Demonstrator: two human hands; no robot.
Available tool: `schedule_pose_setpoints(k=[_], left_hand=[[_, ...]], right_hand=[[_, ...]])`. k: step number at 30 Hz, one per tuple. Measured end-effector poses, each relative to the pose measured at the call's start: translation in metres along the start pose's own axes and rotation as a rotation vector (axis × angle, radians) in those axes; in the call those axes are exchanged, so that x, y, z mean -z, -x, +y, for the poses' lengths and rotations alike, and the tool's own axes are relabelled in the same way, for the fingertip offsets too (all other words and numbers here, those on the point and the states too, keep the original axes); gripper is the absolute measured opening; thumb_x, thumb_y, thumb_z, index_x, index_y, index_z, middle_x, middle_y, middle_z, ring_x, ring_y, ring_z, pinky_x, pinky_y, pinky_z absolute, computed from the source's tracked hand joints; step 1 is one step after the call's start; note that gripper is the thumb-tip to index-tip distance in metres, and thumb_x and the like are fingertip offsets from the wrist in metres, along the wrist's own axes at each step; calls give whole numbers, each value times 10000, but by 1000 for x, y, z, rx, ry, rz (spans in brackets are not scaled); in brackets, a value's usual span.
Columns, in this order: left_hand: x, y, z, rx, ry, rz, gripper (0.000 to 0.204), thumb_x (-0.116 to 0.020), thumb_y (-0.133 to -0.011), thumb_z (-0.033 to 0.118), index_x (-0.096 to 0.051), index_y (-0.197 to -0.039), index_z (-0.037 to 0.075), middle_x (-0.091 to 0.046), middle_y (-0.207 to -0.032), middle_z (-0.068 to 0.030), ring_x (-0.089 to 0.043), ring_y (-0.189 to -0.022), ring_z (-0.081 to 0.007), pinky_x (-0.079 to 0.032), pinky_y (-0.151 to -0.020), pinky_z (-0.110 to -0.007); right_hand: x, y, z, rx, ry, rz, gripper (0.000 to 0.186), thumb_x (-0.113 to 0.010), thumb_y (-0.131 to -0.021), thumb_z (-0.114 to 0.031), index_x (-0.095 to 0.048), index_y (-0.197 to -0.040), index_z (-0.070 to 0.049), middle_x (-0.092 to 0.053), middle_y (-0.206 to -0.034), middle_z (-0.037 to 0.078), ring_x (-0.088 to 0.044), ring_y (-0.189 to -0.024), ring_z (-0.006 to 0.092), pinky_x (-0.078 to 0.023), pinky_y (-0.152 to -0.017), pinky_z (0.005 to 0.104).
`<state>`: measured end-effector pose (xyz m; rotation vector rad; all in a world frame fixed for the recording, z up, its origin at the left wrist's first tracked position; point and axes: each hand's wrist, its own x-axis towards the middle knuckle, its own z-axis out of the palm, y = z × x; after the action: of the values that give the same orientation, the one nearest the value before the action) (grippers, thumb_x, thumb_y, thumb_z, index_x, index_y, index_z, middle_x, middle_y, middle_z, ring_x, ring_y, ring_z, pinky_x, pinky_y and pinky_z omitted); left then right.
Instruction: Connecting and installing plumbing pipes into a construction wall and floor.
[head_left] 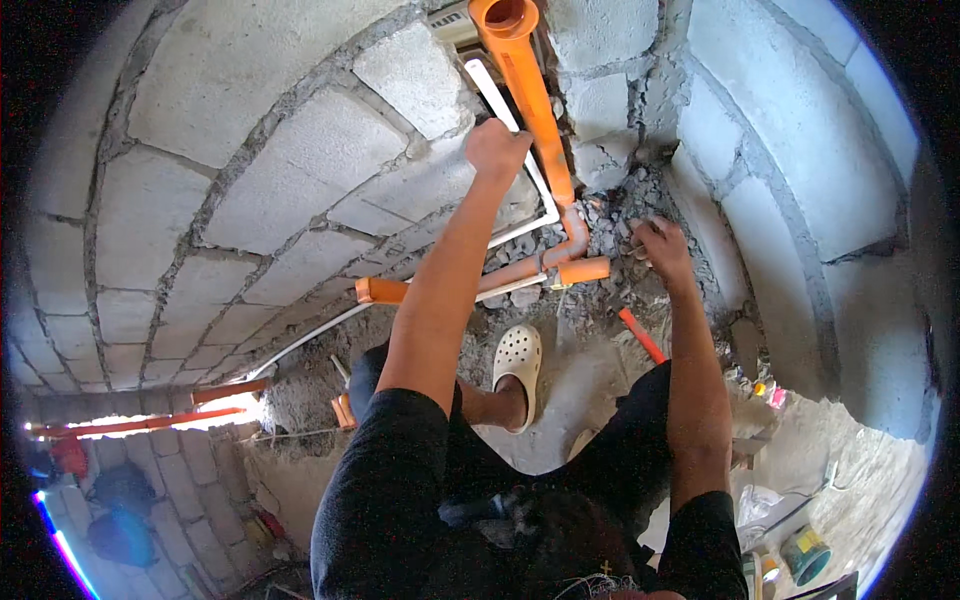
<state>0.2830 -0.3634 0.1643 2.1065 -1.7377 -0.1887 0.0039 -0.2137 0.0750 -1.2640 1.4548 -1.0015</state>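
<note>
My left hand (pixel 497 150) is closed around a thin white pipe (pixel 490 90) that runs up the block wall. Beside that pipe stands a thick orange pipe (pixel 540 110) with a wide open socket at its top. At its foot the orange pipe meets an elbow (pixel 575 235) and a short branch (pixel 585 270) lying on broken rubble. My right hand (pixel 662 248) is over the rubble (pixel 610 215) in the corner, its fingers curled. Whatever may be in those fingers is too small or hidden to name.
Block walls (pixel 290 170) rise on the left and right. An orange-red bar or handle (pixel 642 335) lies on the floor near my right forearm. A cream clog (pixel 517 365) is on my foot below the pipes. A green tub (pixel 805 555) sits at the lower right.
</note>
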Motion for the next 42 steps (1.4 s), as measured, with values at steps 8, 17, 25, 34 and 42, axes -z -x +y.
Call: schedule_pose_setpoints(k=[8,17,25,34,42], left_hand=[[11,12,2,4,58,85,339,-790,-638,369,-734,-698,40,-707,-717,-157,-706,-703,-329,-570,-677,-406],[3,15,-21,57,28,79,318,-746,-648,346,-737,-715,35,-713,-752,-167,-714,-763,-323,-573,-714,-407],[-3,9,-20,-11,25,123,306,-728,-648,321,-734,-731,27,-698,-758,-214,-700,-762,-356,-565,-741,-427],[3,18,-28,6,49,161,329,-773,-629,355,-737,-721,41,-701,-747,-198,-705,-746,-349,-569,-711,-429],[21,20,-14,71,-34,10,314,-763,-669,344,-752,-811,64,-723,-831,-178,-712,-836,-339,-564,-781,-418]], right_hand=[[-4,4,-9,-17,31,-7,335,-638,-920,-312,-644,-793,-2,-607,-666,43,-576,-595,115,-480,-545,289],[-11,-1,-4,27,50,-27,336,-627,-931,-346,-651,-844,-23,-616,-689,28,-577,-591,103,-469,-526,276],[-18,3,-20,-66,-3,-67,330,-626,-935,-365,-640,-864,-42,-615,-693,14,-563,-562,91,-445,-509,260],[-20,-6,-4,-50,19,-48,332,-663,-920,-325,-645,-832,-6,-577,-635,22,-558,-595,95,-458,-517,277],[-36,-18,22,-25,-35,-107,336,-622,-927,-390,-649,-905,-56,-620,-719,0,-581,-553,96,-441,-473,252]])
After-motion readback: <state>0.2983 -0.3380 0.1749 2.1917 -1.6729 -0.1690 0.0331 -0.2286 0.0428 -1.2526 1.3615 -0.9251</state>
